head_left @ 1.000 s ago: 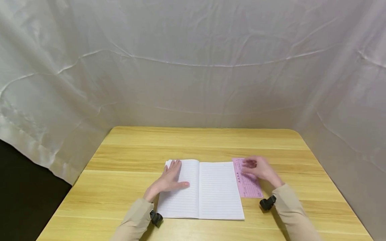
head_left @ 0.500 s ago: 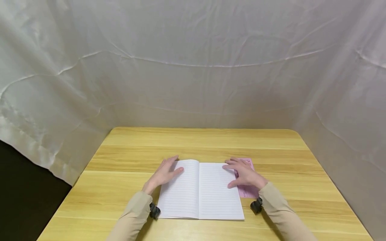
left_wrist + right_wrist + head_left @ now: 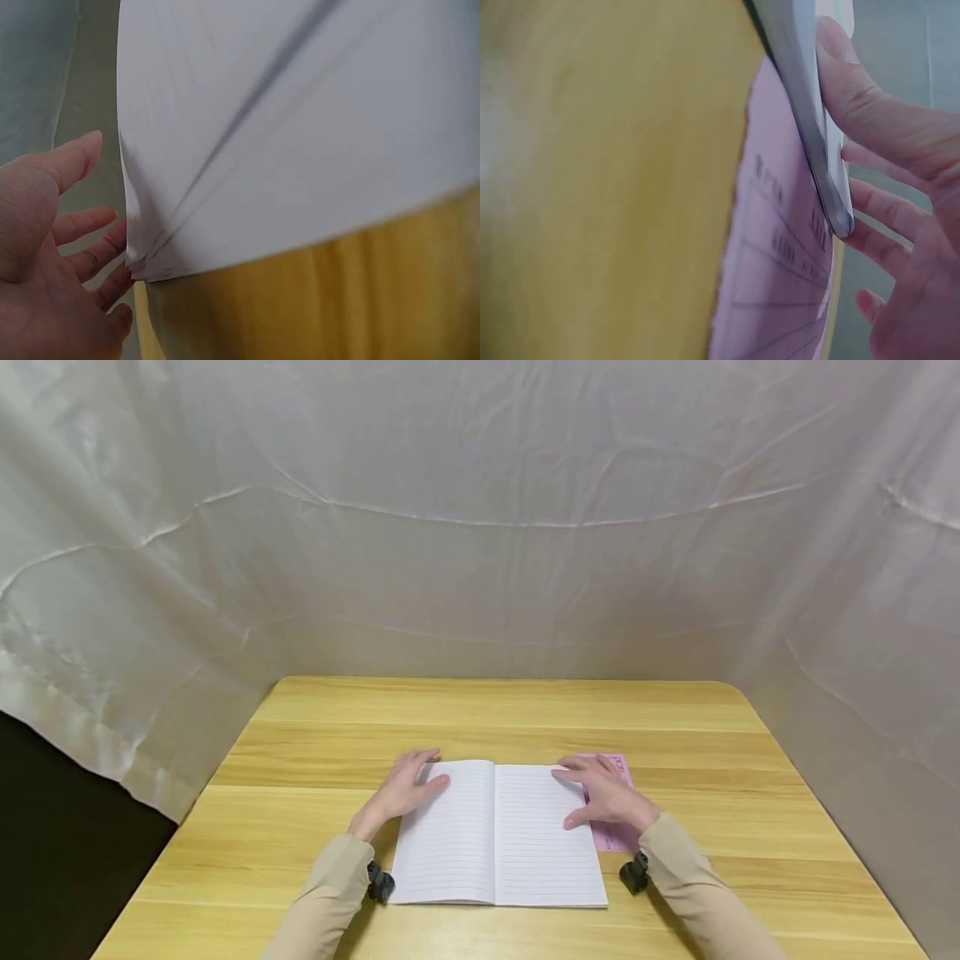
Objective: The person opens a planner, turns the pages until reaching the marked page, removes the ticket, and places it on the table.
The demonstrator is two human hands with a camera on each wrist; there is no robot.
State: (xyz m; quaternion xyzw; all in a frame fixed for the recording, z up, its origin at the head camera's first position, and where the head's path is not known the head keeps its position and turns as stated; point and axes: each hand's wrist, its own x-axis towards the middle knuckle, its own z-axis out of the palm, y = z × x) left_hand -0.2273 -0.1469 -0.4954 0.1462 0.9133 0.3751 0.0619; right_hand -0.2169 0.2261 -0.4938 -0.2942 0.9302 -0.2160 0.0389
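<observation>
An open ruled notebook lies on the wooden table with blank lined pages. My left hand is at its upper left corner, thumb over the left page and fingers loosely spread along the outer edge. The left wrist view shows the fingertips close by the page corner. At the upper right corner is my right hand, thumb and fingers spread over the right page's edge. Beneath that hand a pink printed slip sticks out past the notebook; the right wrist view shows its ruled lines.
The wooden table reaches back to a pale hanging curtain, which also runs along both sides. A dark area lies beyond the table at the left. Each wrist carries a small black camera.
My right hand has moved left from the pink slip to the notebook's right edge. My left hand has slid off the left page toward its upper outer corner.
</observation>
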